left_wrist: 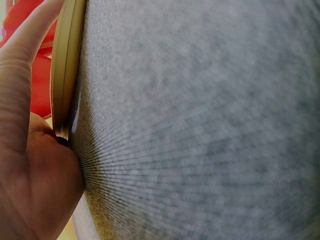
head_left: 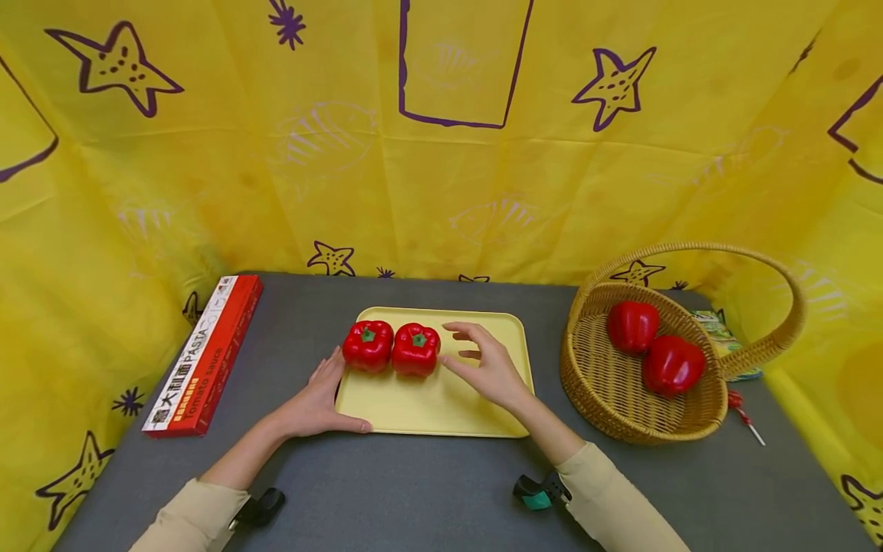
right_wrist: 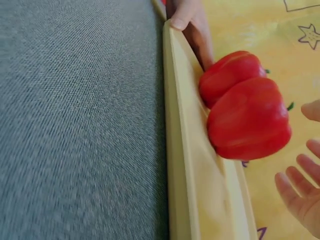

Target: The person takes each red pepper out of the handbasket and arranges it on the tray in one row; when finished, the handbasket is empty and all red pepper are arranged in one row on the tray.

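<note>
Two red bell peppers, one on the left point(head_left: 369, 346) and one beside it point(head_left: 415, 349), stand side by side on a pale yellow tray point(head_left: 441, 410), green stems up. My left hand point(head_left: 313, 399) rests at the tray's left end. Its thumb stretches along the front rim and its fingers lie near the left pepper. Over the tray, my right hand point(head_left: 486, 368) is just right of the second pepper, fingers spread and loosely bent with nothing between them. The right wrist view shows these fingers point(right_wrist: 300, 182) apart from the nearer pepper point(right_wrist: 250, 120).
To the right stands a wicker basket point(head_left: 576, 376) with a tall handle, holding two more red peppers point(head_left: 654, 346). A red lollipop point(head_left: 736, 400) and a green packet point(head_left: 717, 330) lie beyond it. A pasta box point(head_left: 207, 356) lies at the left. Yellow cloth point(head_left: 414, 192) encloses the grey table.
</note>
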The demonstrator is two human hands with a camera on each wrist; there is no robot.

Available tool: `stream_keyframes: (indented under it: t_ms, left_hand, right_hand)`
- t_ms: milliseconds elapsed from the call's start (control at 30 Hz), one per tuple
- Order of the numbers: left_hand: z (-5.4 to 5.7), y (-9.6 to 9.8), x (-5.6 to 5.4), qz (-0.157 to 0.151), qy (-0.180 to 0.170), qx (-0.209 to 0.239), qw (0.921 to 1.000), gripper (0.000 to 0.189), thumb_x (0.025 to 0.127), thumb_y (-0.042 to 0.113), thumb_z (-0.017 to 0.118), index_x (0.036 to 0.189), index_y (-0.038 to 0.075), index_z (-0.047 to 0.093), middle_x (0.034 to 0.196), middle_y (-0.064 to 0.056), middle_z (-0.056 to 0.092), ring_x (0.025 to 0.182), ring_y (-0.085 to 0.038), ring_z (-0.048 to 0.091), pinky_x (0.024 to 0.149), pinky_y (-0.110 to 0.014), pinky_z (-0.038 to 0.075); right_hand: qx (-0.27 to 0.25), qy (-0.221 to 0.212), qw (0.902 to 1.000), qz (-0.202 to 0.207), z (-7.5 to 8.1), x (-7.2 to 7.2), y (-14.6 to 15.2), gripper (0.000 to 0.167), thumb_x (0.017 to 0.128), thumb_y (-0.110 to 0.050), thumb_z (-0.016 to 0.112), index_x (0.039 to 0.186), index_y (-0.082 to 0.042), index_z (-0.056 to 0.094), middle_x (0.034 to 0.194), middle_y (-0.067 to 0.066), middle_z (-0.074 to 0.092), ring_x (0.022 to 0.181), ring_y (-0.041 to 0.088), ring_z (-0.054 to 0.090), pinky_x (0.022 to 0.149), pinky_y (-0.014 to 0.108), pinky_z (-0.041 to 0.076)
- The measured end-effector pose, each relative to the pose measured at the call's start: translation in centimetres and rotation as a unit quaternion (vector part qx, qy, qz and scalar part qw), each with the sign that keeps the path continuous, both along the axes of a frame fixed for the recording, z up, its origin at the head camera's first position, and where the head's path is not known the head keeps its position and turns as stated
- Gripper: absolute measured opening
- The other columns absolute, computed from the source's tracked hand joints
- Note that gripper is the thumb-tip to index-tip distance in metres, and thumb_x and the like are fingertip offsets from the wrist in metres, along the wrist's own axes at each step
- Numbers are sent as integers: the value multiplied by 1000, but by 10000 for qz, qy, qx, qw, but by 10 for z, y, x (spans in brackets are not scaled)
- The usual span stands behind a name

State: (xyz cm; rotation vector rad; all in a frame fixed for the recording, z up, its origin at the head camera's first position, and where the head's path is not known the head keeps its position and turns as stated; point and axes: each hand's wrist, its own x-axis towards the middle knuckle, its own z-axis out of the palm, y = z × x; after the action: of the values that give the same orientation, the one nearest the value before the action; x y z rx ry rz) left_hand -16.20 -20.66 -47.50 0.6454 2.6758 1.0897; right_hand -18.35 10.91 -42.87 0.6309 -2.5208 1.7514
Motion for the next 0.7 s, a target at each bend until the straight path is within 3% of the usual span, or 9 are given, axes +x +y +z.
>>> stream_keyframes:
  t_ms: [367,600,700]
  left_hand:
    - [-2,-1,0,3,13,10,10000,128,66,52,84,157,10,5,160,-20,9,145,-44,-1,111,-65,1]
    - [-2,-1,0,-17,7,9,10000,128,66,52,84,157,11,6,160,-19,10,145,-43,-1,111,-65,1]
    - [-2,-1,0,-43,36,35,10000,127,66,52,85,157,11,6,160,-19,10,145,-44,-1,110,-66,1]
  right_hand:
    - [21,634,9977,-242,17,8,30,27,89,-11,72,117,-11,67,119,0,63,110,27,59,83,37,55]
    - [74,654,9964,-537,56,31,39,24,90,1,68,113,4,65,114,18,62,107,38,58,83,49,53]
    - [167,717,9953,-631,61,35,47,23,90,1,67,112,4,65,113,19,62,105,38,59,82,48,54]
